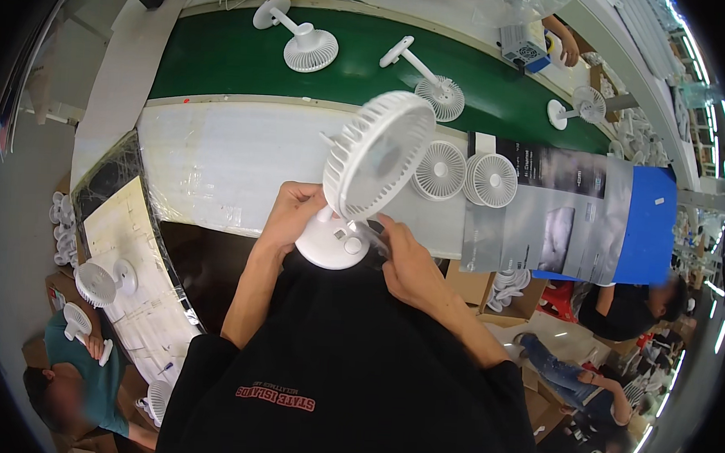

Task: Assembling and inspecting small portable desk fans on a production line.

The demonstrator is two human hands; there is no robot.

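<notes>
white plastic fills the space between both hands: a small desk fan [365,177] with a round base and a ribbed circular head, held up close to the chest over the near edge of the workbench [218,161]. the left hand [291,214] is curled around the left side of the fan's base, fingers closed on it just under the stem. the right hand [406,257] pinches the right side of the same base, thumb and fingertips closed on its rim beside a round button. the fan head tilts up and away from the hands, its grille slightly blurred.

just past the right hand, on the pale bench top, two loose white fan grilles [466,174] lie side by side, touching each other. to the right of them, a grey and black printed sheet [544,211] is spread out, with a blue panel [648,225] at its far end.

further out from both hands runs a green conveyor belt [224,55], carrying three white fans lying on their sides: one [303,39] ahead of the left hand, one [426,74] straight ahead, one [576,106] far to the right.

well to the left and below the left hand, another person in a teal shirt [96,385] holds a white fan, beside paper sheets [132,247].
</notes>
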